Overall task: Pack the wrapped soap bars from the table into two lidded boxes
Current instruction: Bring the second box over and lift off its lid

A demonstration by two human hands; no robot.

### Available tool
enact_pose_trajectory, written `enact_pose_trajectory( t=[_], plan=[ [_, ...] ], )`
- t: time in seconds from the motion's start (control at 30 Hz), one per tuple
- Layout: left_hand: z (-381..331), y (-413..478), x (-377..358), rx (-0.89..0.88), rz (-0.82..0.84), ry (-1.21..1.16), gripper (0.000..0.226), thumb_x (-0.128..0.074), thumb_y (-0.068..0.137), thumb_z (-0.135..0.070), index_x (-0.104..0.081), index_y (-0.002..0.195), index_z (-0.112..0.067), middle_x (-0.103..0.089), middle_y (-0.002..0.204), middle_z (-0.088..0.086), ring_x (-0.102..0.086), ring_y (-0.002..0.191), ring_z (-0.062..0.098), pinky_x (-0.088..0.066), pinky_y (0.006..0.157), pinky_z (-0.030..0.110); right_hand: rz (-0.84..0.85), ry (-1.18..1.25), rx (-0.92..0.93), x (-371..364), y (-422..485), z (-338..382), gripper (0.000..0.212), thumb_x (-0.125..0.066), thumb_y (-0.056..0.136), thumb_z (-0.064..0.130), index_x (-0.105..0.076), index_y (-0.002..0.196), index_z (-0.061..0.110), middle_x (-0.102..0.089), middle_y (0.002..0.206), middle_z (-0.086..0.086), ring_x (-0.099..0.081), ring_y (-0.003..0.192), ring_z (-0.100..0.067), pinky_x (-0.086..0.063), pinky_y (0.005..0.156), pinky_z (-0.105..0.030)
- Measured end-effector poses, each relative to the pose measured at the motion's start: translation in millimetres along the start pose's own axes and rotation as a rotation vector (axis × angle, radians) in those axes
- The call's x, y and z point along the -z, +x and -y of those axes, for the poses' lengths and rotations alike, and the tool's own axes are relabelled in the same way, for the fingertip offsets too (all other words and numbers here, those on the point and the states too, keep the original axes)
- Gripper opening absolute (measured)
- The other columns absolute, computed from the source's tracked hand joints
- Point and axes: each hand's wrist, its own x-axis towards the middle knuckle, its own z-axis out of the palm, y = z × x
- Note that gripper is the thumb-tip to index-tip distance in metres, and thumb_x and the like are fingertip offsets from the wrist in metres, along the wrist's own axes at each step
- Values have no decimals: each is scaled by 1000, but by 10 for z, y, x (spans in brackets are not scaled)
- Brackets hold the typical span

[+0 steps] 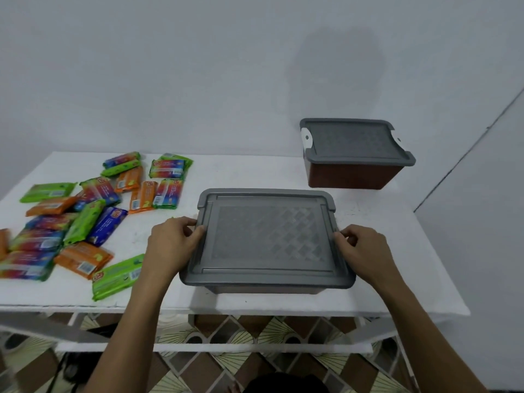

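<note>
Left grip (175, 236) and right grip (357, 245) pinched the near lid (266, 236) at nine and three o'clock; this looked like the opening step, with a level lift due next.

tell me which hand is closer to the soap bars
Left. The left hand grips the near lid at its left edge, just beside the soap bars; the right hand grips its right edge, the whole lid away from them.
</note>
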Motion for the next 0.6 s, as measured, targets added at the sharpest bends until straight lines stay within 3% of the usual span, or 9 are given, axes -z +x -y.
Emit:
enact_pose_trajectory(
  t=[0.13, 0.2, 0.27, 0.33, 0.43, 0.5, 0.6],
  plan=[
    [-54, -4, 238, 14, -54, -293, 27, -62, 91, -42, -71, 108, -24, -68, 91, 0, -62, 81, 13, -47, 69, 30, -35, 247, -6, 270, -30, 151, 18, -62, 93, 25, -71, 88, 10, -67, 70, -3, -60, 61, -14, -47, 55, -20],
    [-91, 26, 379, -22, -110, -491, 18, -61, 92, -39, -72, 103, -30, -70, 93, -2, -62, 83, 12, -49, 68, 29, -28, 476, -24, 447, -40, 274, 12, -64, 92, 23, -71, 88, 14, -66, 61, -2, -55, 49, -12, -45, 46, -19],
    [-163, 90, 497, -60, -167, -698, 11, -61, 93, -33, -73, 93, -34, -70, 82, -11, -59, 75, 5, -46, 66, 25, -35, 650, -46, 571, -9, 373, 9, -64, 92, 20, -71, 95, 15, -60, 52, 1, -43, 42, -10, -36, 40, -19],
    [-255, 161, 603, -87, -163, -853, 15, -58, 96, -30, -73, 94, -31, -61, 63, -14, -50, 59, 2, -39, 55, 18, -52, 774, -62, 642, 64, 461, 15, -57, 96, 15, -68, 106, 12, -64, 58, -4, -44, 44, -11, -34, 40, -20],
    [-344, 329, 719, -54, -27, -1073, 24, -52, 99, -32, -71, 109, -22, -70, 76, 0, -58, 62, 9, -45, 54, 19, -18, 1087, -124, 739, 214, 584, 25, -43, 100, 18, -66, 107, 12, -73, 88, -13, -55, 61, -17, -40, 51, -26],
    [-388, 484, 752, -34, 85, -1180, 28, -52, 97, -33, -70, 110, -16, -74, 83, 0, -63, 69, 9, -49, 57, 19, -4, 1256, -127, 818, 352, 618, 26, -46, 98, 25, -68, 101, 11, -72, 93, -11, -58, 68, -18, -42, 59, -29],
    [-508, 725, 740, -107, 152, -1097, 21, -57, 95, -28, -74, 101, -17, -75, 88, -3, -67, 76, 8, -55, 65, 23, -96, 1091, -9, 874, 615, 571, 17, -58, 95, 20, -71, 106, 15, -72, 99, 0, -66, 90, -14, -54, 77, -29]
  ],
)
